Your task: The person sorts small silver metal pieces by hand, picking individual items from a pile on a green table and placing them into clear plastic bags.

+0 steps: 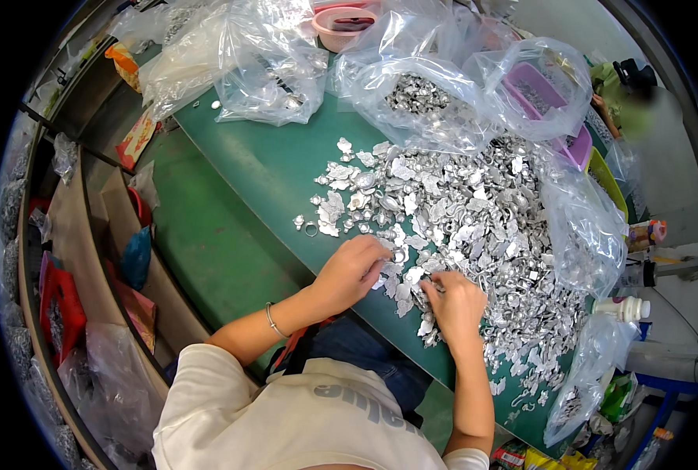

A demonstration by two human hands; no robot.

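A big heap of small silver metal pieces covers the green table. My left hand rests at the heap's near left edge, fingers curled over some pieces. My right hand sits on the near side of the heap, fingers bent down into the pieces. What either hand actually grips is hidden by the fingers. A thin bracelet circles my left wrist. A single small metal ring lies apart, left of the heap.
Clear plastic bags holding more silver pieces lie at the far side and along the right. A pink bowl and a purple tray stand at the back. A white bottle lies right. Another person sits far right.
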